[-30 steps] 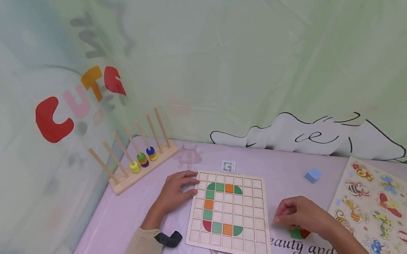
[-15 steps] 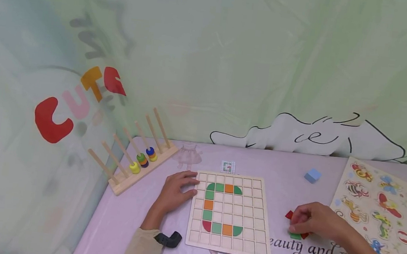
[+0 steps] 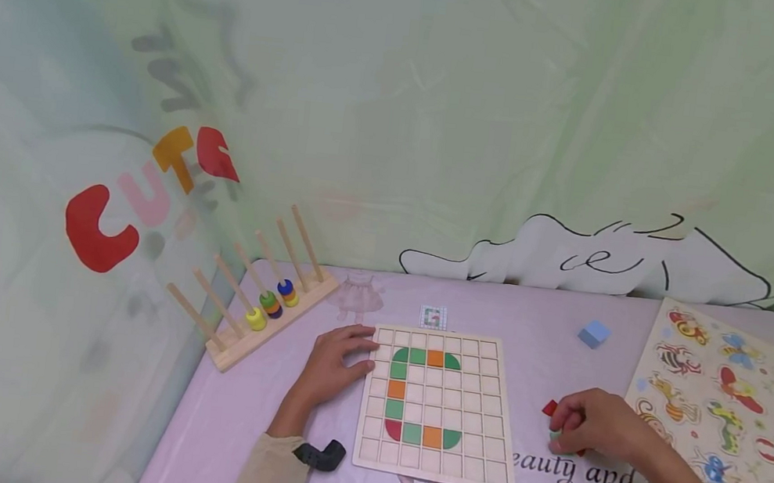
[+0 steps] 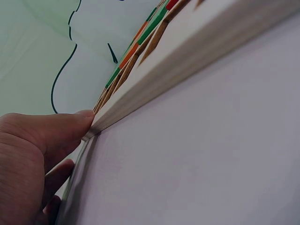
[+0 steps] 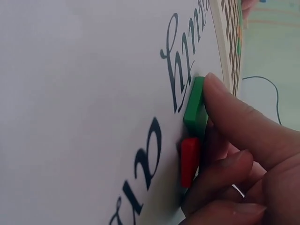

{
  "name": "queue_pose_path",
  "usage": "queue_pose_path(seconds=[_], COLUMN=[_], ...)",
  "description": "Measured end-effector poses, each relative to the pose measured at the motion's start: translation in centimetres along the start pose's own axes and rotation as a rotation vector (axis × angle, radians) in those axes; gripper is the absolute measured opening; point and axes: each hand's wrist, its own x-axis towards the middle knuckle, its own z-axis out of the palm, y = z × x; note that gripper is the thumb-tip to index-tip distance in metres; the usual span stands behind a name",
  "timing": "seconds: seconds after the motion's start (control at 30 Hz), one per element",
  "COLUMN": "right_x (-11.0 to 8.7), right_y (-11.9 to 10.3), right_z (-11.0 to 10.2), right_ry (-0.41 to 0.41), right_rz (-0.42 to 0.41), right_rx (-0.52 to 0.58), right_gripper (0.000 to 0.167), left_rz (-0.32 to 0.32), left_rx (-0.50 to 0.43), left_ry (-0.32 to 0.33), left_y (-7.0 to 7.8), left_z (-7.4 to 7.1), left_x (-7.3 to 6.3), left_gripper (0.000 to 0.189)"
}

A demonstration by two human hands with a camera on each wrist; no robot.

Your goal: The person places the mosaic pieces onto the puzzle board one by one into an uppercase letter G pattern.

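Observation:
A square wooden grid board (image 3: 465,399) lies on the table, with green, orange and red tiles forming a C shape. My left hand (image 3: 338,358) rests at its left edge, fingers nearly straight; the left wrist view has the thumb (image 4: 70,124) against the board's edge. Right of the board, my right hand (image 3: 594,425) is low over a few loose tiles. In the right wrist view its thumb presses a green tile (image 5: 194,110), with the curled fingers partly hidden behind. A red tile (image 5: 189,161) lies just beside it, and another red tile (image 3: 550,407) shows past the fingertips.
A small pattern card (image 3: 433,317) lies behind the board. To the left stands a wooden peg rack (image 3: 280,317) with coloured rings. A blue block (image 3: 594,334) sits at the back right, beside a large insect picture puzzle (image 3: 705,385). Fabric hangs behind the table.
My right hand has moved right and slightly nearer, away from the board and down onto the loose tiles, uncovering a red tile. The left hand and the board have stayed put.

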Motion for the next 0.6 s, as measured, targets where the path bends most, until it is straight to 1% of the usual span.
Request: queue_pose_path(seconds=[0.13, 0.3, 0.43, 0.6], right_x=[0.0, 0.3, 0.3, 0.2], right_y=[0.1, 0.4, -0.1, -0.6], right_z=[0.2, 0.7, 1.0, 1.0], right_ry=[0.022, 0.062, 0.085, 0.091], right_rz=[0.005, 0.031, 0.037, 0.033], right_rx=[-0.008, -0.047, -0.074, -0.072], right_gripper=[0.027, 0.033, 0.036, 0.036], left_rz=[-0.001, 0.010, 0.013, 0.016], left_rx=[0.004, 0.011, 0.014, 0.014], left_ry=[-0.005, 0.002, 0.006, 0.005], left_y=[0.1, 0.0, 0.0, 0.1], left_z=[0.0, 0.0, 0.1, 0.0], left_x=[0.0, 0.0, 0.0, 0.0], left_gripper=[0.030, 0.030, 0.030, 0.029])
